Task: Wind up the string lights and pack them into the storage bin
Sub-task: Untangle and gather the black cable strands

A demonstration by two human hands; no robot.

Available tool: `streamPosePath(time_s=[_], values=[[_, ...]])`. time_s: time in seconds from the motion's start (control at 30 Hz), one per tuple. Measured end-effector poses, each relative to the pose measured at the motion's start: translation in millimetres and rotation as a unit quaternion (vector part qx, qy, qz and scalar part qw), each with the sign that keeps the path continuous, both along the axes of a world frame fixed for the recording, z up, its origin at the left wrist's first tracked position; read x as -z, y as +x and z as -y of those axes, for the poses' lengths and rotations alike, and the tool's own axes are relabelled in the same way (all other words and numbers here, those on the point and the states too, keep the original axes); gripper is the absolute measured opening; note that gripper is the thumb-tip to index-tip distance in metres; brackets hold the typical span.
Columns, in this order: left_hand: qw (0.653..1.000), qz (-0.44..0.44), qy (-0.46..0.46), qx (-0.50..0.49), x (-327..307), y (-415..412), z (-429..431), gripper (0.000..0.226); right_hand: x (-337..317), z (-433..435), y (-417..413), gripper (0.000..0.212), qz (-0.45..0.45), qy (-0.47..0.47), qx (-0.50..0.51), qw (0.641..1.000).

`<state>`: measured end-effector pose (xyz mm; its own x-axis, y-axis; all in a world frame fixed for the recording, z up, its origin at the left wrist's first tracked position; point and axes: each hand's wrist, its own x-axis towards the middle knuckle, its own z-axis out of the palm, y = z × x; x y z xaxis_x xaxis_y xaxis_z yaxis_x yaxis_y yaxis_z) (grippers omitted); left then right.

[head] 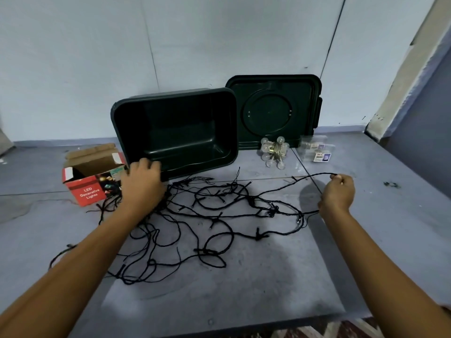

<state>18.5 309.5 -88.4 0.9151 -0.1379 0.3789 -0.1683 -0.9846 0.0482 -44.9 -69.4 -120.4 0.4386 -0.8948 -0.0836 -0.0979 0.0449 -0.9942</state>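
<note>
Progress: your string lights (pixel 207 215) sprawl tangled on the floor in front of the storage bin (pixel 178 132) (empty); winding barely begun.
Right grip (pixel 338 193): pinches one strand end, lifted.
Left grip (pixel 144 184): at the bin's near rim; hold unclear.
Writing: red box (pixel 90 189) reads "LED Decorative Lights".

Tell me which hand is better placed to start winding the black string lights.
Right: the right hand pinches a raised strand of the black string lights, while the left hand lies at the storage bin rim.
</note>
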Motion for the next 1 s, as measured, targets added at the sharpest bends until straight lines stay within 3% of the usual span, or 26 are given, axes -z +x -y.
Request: streamPosePath(time_s=[0.1,0.17,0.2,0.27,0.33,0.43,0.5,0.6,0.67,0.83,1.0], values=[[0.988,0.019,0.019,0.149,7,-1,26,0.036,0,-1,0,0.023,-0.007,-0.004,0.004,1.0],[0.971,-0.043,-0.001,0.236,12,-4,44,0.033,-5,-3,-3,0.024,-0.013,-0.005,0.006,1.0],[0.963,-0.081,-0.017,0.258,16,-7,53,0.033,-9,-5,-7,0.027,-0.035,-0.029,-0.002,0.999],[0.953,-0.132,-0.036,0.269,25,-9,65,0.035,-20,-16,-17,0.034,-0.16,-0.158,-0.038,0.974],[0.952,-0.155,-0.036,0.26,31,-10,74,0.037,-28,-28,-23,0.042,-0.279,-0.353,-0.064,0.891],[0.954,-0.179,0.003,0.239,34,-10,83,0.039,-35,-52,-21,0.042,-0.288,-0.543,-0.155,0.773],[0.955,-0.188,-0.003,0.228,35,-10,88,0.035,-33,-71,-15,0.038,-0.278,-0.585,-0.299,0.7],[0.956,-0.192,-0.053,0.215,34,-10,89,0.026,-23,-96,-9,0.032,-0.289,-0.546,-0.457,0.64],[0.954,-0.188,-0.086,0.216,33,-10,88,0.023,-14,-100,-8,0.033,-0.304,-0.539,-0.455,0.64],[0.935,-0.184,-0.218,0.209,19,-11,84,0.015,-9,-93,-9,0.023,-0.247,-0.554,-0.396,0.689],[0.943,-0.123,-0.243,0.193,7,-6,66,0.009,-23,-70,-6,0.013,-0.175,-0.464,-0.31,0.811]])
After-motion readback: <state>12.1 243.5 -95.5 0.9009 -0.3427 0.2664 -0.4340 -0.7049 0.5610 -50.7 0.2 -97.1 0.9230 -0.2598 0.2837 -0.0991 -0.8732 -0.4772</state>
